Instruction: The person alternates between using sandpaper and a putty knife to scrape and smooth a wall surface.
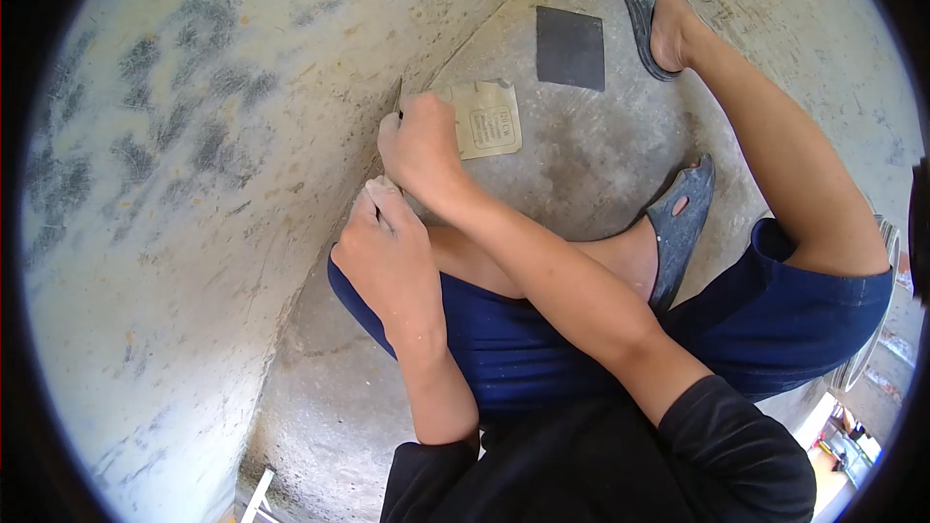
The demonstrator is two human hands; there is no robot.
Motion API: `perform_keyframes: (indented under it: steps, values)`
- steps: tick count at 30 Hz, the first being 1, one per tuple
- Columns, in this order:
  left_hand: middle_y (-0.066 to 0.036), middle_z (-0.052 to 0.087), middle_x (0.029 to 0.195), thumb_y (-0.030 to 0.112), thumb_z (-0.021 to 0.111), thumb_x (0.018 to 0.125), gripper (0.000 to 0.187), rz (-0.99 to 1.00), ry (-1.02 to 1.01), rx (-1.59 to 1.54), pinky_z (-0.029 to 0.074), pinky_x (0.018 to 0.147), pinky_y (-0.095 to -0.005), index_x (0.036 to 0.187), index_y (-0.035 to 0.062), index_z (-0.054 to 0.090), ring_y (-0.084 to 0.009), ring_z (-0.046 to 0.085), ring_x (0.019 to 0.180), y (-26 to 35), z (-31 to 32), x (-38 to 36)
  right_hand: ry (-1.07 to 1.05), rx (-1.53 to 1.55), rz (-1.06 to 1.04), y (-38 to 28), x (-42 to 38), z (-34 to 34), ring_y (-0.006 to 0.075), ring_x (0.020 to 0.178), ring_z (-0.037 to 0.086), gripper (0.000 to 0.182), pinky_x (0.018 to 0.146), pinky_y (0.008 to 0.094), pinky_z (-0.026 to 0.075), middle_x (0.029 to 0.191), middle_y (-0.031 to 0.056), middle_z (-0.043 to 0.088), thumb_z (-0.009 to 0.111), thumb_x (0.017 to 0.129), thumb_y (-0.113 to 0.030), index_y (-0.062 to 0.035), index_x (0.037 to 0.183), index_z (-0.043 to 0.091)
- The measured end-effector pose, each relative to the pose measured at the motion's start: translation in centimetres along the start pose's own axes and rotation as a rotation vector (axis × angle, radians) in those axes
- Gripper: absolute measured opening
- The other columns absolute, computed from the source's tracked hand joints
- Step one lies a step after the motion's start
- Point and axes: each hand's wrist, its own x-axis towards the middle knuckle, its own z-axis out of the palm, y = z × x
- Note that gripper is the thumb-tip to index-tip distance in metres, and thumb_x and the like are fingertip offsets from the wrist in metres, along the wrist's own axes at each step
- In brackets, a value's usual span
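Note:
My right hand (423, 142) is closed beside the wall, its fingers curled around a thin, dark, pointed piece (399, 95) whose tip shows above the knuckles. Most of that piece is hidden by the hand. Just below it, my left hand (389, 257) is closed too, thumb and fingers pinched together near the wall. What it holds, if anything, cannot be made out. Pale dust coats the fingers of both hands. A tan sheet of sandpaper (496, 123) with printing on its back lies by my right hand, partly covered by it.
A dark square sheet (570, 48) lies on the grey concrete floor (601, 136). The pale wall (174, 261) on the left carries dark scuffed patches. My legs and dusty slippers (683, 232) take up the right side. A white metal bar (258, 496) stands at bottom left.

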Motion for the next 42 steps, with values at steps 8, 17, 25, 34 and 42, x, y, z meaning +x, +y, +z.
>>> perform_keyframes:
  steps: [8, 17, 25, 34, 42]
  values:
    - [-0.032, 0.061, 0.076, 0.022, 0.052, 0.101, 0.038, 0.065, 0.016, -0.069, 0.047, 0.067, -0.0476, 0.087, -0.0101, 0.065, -0.0425, 0.058, 0.063, 0.1, 0.7, 0.1, 0.013, -0.016, -0.005, 2.0, 1.3, 0.3, 0.05, 0.069, 0.066, 0.022, 0.064, 0.0548, 0.051, 0.069, 0.0364, 0.059, 0.062, 0.078, -0.008, 0.0124, 0.069, 0.063]
    - [-0.031, 0.06, 0.075, 0.02, 0.053, 0.1, 0.034, -0.052, -0.079, 0.058, 0.049, 0.068, -0.046, 0.086, -0.0088, 0.065, -0.0444, 0.06, 0.066, 0.7, 0.7, 1.1, 0.014, -0.022, -0.014, 2.4, 1.4, -0.1, 0.0499, 0.068, 0.065, 0.021, 0.066, 0.0544, 0.051, 0.07, 0.0341, 0.06, 0.062, 0.077, -0.009, 0.0105, 0.07, 0.065]
    - [-0.032, 0.058, 0.072, 0.019, 0.052, 0.1, 0.034, 0.108, -0.034, -0.021, 0.046, 0.064, -0.0483, 0.083, -0.0086, 0.063, -0.0464, 0.059, 0.065, 0.6, 2.9, 1.7, 0.048, -0.05, -0.047, 3.4, 4.0, -0.7, 0.0493, 0.067, 0.064, 0.023, 0.066, 0.0541, 0.051, 0.069, 0.0345, 0.059, 0.062, 0.077, -0.01, 0.0114, 0.069, 0.064]
    - [-0.03, 0.058, 0.069, 0.02, 0.051, 0.1, 0.037, 0.038, -0.04, -0.033, 0.045, 0.063, -0.0485, 0.079, -0.0082, 0.062, -0.0431, 0.054, 0.058, 0.2, 2.7, 1.2, 0.051, -0.093, -0.086, 3.6, 2.3, -0.4, 0.051, 0.064, 0.063, 0.024, 0.065, 0.0561, 0.051, 0.068, 0.0352, 0.059, 0.063, 0.078, -0.01, 0.0116, 0.067, 0.064]
    - [-0.031, 0.057, 0.069, 0.019, 0.052, 0.1, 0.036, 0.099, -0.002, -0.056, 0.044, 0.062, -0.0493, 0.078, -0.0081, 0.062, -0.0455, 0.054, 0.059, 0.8, 2.9, 1.1, 0.058, -0.113, -0.086, 2.4, 3.1, -1.3, 0.052, 0.069, 0.065, 0.025, 0.065, 0.0563, 0.051, 0.07, 0.0368, 0.059, 0.064, 0.078, -0.01, 0.0124, 0.068, 0.064]
